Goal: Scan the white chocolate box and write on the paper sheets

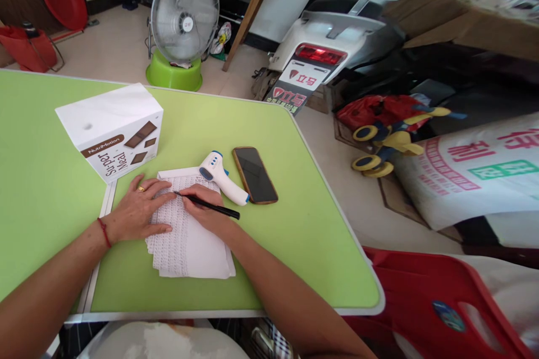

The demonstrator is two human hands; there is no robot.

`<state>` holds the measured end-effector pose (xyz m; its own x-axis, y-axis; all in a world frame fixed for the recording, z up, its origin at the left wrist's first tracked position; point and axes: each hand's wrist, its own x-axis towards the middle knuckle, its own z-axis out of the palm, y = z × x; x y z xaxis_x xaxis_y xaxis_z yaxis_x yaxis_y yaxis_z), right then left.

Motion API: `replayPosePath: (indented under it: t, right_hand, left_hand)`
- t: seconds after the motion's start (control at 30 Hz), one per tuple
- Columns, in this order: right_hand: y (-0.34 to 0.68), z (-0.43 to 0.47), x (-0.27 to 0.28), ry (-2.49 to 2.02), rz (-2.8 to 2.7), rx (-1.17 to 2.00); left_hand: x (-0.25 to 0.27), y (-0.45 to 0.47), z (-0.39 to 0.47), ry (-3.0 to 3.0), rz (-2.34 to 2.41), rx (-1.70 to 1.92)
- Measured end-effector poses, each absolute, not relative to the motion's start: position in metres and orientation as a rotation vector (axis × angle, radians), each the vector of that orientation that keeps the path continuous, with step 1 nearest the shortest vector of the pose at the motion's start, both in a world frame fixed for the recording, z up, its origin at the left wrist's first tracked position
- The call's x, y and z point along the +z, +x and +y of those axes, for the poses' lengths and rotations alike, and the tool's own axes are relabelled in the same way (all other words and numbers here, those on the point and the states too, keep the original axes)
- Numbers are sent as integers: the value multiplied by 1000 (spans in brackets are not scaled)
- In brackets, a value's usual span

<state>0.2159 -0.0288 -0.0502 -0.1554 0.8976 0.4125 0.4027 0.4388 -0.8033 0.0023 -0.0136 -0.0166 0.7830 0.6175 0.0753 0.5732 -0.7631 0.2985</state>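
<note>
Left hand (141, 210): it is lying with spread fingers on the paper (206, 255); it is gripping nothing.
Right hand (206, 213): it is closing around the black pen (219, 209); the tip is pointing to the paper, near the left fingers.
Paper: it is lying on the green counter (320, 252); dense handwriting is covering its left part.
Thermometer (225, 180): it is lying beyond the right hand, just beside the phone (255, 175).
Box (122, 129): it is standing beyond the left hand.
</note>
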Motion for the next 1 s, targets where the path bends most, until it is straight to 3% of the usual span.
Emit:
replayPosePath:
  t: [1.0]
  right_hand:
    - [218,-28,-49,-1258,-1721,722]
  left_hand:
    - [-17,2,-13,2705,934,252]
